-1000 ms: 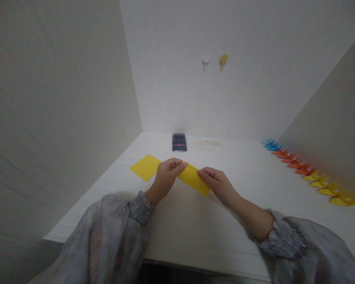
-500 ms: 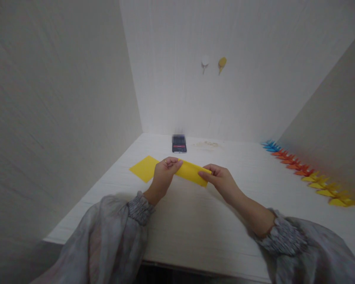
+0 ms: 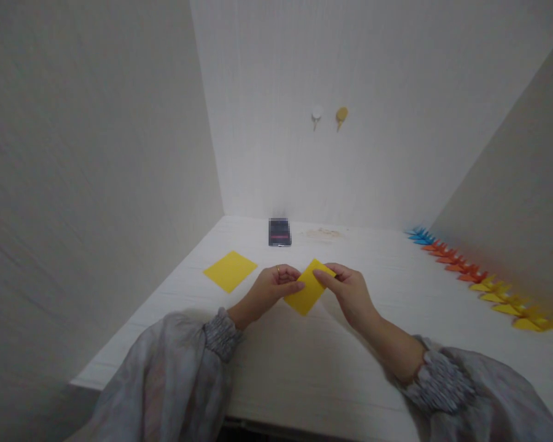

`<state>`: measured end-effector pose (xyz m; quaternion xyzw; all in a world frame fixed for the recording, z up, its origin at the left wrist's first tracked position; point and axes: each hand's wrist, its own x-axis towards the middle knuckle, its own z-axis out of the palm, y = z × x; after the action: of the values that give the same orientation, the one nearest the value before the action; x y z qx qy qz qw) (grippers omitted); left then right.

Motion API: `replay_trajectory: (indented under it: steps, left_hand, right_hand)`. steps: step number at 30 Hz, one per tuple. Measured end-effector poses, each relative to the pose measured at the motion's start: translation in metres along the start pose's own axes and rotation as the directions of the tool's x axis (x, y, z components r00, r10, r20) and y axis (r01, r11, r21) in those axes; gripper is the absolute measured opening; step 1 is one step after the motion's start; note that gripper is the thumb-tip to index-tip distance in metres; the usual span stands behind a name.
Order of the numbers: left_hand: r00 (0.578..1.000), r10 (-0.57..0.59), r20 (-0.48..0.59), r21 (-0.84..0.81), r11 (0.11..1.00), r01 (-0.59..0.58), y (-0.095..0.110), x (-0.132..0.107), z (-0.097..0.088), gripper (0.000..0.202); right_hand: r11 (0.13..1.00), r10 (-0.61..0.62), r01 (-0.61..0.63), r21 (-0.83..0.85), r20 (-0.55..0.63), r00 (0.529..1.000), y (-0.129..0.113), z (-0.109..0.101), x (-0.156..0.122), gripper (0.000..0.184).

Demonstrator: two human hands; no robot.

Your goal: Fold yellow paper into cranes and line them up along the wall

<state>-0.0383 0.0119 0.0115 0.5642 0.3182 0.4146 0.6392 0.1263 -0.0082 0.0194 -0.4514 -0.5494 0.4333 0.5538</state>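
Between left hand (image 3: pixel 276 285) and right hand (image 3: pixel 351 290), pinched yellow paper (image 3: pixel 306 297), white table (image 3: pixel 276 380) beneath

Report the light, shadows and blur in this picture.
Head view: dim, greyish light, no strong glare, soft shadow beside the bare right forearm; head view: held yellow rectangular paper slightly soft, dark rectangular device pixelated, blue-orange-yellow folded-paper row hazy toward its wall side.

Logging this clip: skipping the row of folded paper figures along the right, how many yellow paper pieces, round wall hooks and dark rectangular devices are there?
Yellow paper pieces: 2 (flat square sheet; smaller rectangular piece in left hand and right hand)
Round wall hooks: 2 (white hook; gold-coloured hook)
Dark rectangular device: 1
Total: 5
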Motion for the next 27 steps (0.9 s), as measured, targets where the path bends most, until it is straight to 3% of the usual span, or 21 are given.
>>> replay_trajectory:
  steps: [4,10,18,27]
  left_hand:
    - [0.999,0.021,-0.037,0.016,1.000,-0.021,0.0004,0.0003,-0.0007,0.022]
    - [0.989,0.079,-0.129,-0.014,0.997,-0.082,0.0038,-0.0003,0.0003,0.019]
    - [0.991,0.076,-0.109,0.006,0.997,-0.076,0.0055,-0.0020,0.0016,0.023]
    - [0.979,0.122,-0.165,-0.007,0.992,-0.125,0.0070,-0.0046,0.0015,0.026]
  right_hand:
    - [0.999,0.014,-0.009,-0.050,0.094,0.995,0.0012,0.0045,-0.0038,0.021]
    - [0.999,-0.009,0.008,0.033,0.047,0.999,-0.0018,0.0067,-0.0060,0.020]
    - [0.997,-0.066,0.067,-0.033,0.027,0.997,-0.0034,0.0060,-0.0078,0.022]
    - [0.995,-0.066,0.072,-0.065,0.091,0.994,0.0016,0.0064,-0.0091,0.023]
